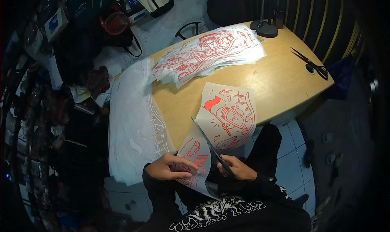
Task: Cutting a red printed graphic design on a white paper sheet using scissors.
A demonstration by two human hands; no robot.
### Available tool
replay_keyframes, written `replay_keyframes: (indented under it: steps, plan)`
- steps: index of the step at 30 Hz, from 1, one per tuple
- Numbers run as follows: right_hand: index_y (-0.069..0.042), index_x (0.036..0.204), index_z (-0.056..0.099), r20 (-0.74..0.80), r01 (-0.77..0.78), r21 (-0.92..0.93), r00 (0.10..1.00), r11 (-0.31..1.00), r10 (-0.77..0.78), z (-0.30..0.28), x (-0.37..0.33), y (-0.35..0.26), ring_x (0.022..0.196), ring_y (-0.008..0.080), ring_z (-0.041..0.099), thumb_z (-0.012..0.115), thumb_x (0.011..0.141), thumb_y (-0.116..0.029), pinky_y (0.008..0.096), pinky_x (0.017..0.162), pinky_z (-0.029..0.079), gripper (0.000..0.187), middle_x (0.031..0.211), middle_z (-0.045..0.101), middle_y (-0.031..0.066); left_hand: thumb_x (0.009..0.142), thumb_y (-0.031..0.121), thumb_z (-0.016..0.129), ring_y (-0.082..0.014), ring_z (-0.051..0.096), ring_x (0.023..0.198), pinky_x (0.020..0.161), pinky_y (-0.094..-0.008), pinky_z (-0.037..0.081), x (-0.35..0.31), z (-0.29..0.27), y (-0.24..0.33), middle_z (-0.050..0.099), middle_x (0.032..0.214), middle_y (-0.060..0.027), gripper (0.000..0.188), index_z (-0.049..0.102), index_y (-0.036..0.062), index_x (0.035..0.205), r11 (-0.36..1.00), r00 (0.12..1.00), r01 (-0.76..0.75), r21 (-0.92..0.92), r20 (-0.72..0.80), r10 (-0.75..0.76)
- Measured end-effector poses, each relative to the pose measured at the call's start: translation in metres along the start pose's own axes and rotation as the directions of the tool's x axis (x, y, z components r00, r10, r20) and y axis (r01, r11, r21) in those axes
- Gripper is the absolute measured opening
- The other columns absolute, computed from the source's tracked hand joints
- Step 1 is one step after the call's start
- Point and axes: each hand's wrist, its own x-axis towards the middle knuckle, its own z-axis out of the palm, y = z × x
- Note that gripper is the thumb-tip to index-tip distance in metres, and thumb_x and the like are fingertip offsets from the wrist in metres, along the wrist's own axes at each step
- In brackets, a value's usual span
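Note:
My left hand (172, 167) pinches a translucent sheet (190, 151) printed with red line drawings, among them a car, a panel and a sun. In my right hand (240, 169) is a pair of scissors (206, 139) with dark handles; its long blades point up and left, along the sheet's edge. Beyond the blades, a paler part with a red flag-bearing figure (235, 115) rests over the table's near edge. Whether the two parts are still joined, I cannot tell.
The wooden table (280, 86) bears a stack of red-printed sheets (209, 53) and, at left, a pile of whitish sheets (132, 122) overhanging its edge. Black scissors (310, 63) and a small white roll (309, 69) lie at right. A lamp base (266, 30) stands at the back.

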Motion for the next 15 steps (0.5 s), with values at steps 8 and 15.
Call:
replay_keyframes:
  steps: [8,15]
  plan:
    - [-0.009,0.083,0.047,-0.005,0.012,0.021,1.0,1.0,-0.012,0.002,0.002,0.0001,0.06,0.0047,0.039,0.057,0.09,-0.033,0.0205,0.054,0.032,0.027,0.069,0.04,-0.0054,0.084,0.0,0.062,-0.0115,0.061,0.092,0.081,-0.0237,0.05,-0.0021,-0.0023,-0.0023,0.065,0.101,-0.0101,0.026,0.06,-0.0035,0.11,0.999,0.999,0.034,-0.026,0.034,-0.034]
    - [-0.007,0.082,0.049,-0.001,0.013,0.017,1.0,1.0,-0.013,0.0031,0.0052,-0.0007,0.059,0.004,0.04,0.056,0.092,-0.028,0.0199,0.052,0.032,0.024,0.067,0.043,-0.0048,0.084,-0.001,0.061,-0.0123,0.061,0.093,0.081,-0.0242,0.051,-0.0055,-0.0033,-0.0038,0.064,0.101,-0.01,0.026,0.059,-0.004,0.111,1.0,0.999,0.008,-0.015,0.035,-0.007]
